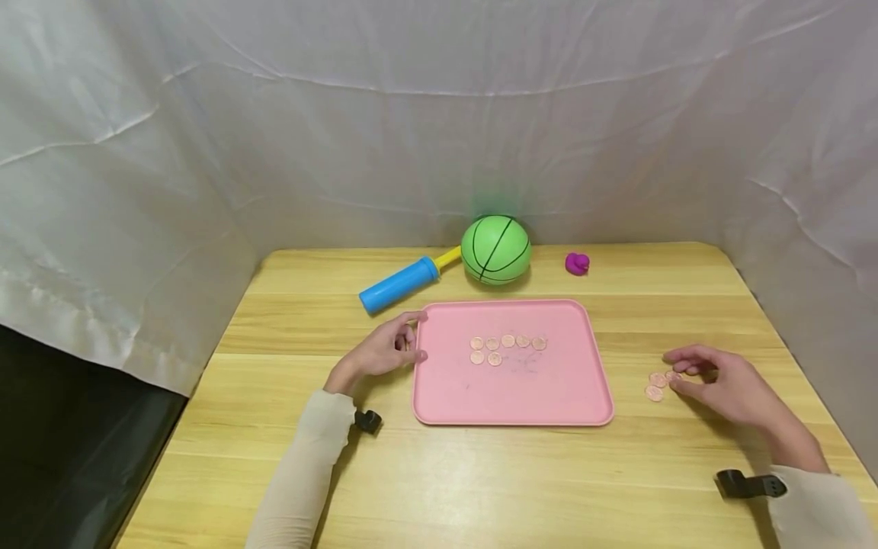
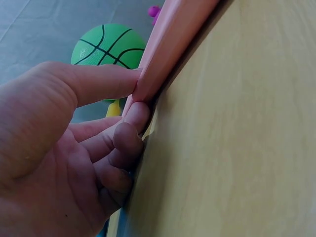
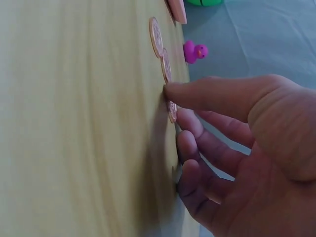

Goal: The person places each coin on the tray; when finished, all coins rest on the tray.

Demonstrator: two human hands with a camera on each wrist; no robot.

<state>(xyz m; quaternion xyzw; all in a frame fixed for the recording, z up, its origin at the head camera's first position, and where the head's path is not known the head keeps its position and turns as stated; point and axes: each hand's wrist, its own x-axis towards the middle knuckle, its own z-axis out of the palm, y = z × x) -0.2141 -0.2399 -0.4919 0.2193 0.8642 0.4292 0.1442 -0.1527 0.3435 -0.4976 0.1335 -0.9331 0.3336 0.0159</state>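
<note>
A pink tray (image 1: 514,396) lies on the wooden table, with several copper-coloured coins (image 1: 508,341) set out in two rows on it. My left hand (image 1: 384,347) is at its left side, thumb and forefinger tips spread apart on the rim; the other fingers curl beside the tray wall (image 2: 163,54). To the right of the tray, my right hand (image 1: 730,385) reaches over a small group of coins (image 1: 655,393). In the right wrist view its thumb touches the nearest coin (image 3: 172,112), partly hiding it, while the fingers are bent loosely beyond.
Behind the tray are a green ball (image 1: 496,250), a blue pump (image 1: 399,285) with a yellow end towards the ball, and a purple rubber duck (image 1: 578,264). Pale cloth (image 1: 425,137) hangs along the table's back and sides.
</note>
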